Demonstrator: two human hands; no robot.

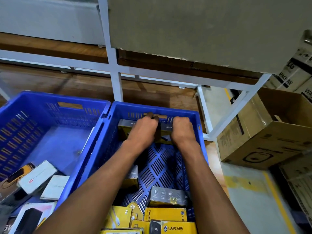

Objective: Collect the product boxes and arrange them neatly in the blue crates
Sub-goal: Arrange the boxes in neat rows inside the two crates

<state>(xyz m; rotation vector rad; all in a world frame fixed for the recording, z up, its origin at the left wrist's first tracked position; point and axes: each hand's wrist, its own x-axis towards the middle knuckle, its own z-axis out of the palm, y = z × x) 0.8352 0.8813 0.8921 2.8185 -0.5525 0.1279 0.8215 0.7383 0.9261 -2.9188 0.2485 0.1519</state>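
Observation:
Two blue crates stand side by side. Both my hands reach into the right crate [201, 142], at its far wall. My left hand [145, 128] grips a grey-and-yellow product box [125, 127] standing against that wall. My right hand [182, 128] holds a second grey-and-yellow box [166, 130] right beside it; my hands hide most of both boxes. Several yellow and grey Lapcare boxes [166, 214] lie loose at the crate's near end. The left crate [52, 105] holds white and black boxes [38, 178] in its near corner.
A white metal rack frame [116, 78] with wooden shelves stands just behind the crates. An open cardboard carton [263, 141] sits on the floor to the right, with more printed cartons [292, 71] behind it. A yellow floor line [278, 200] runs along the right.

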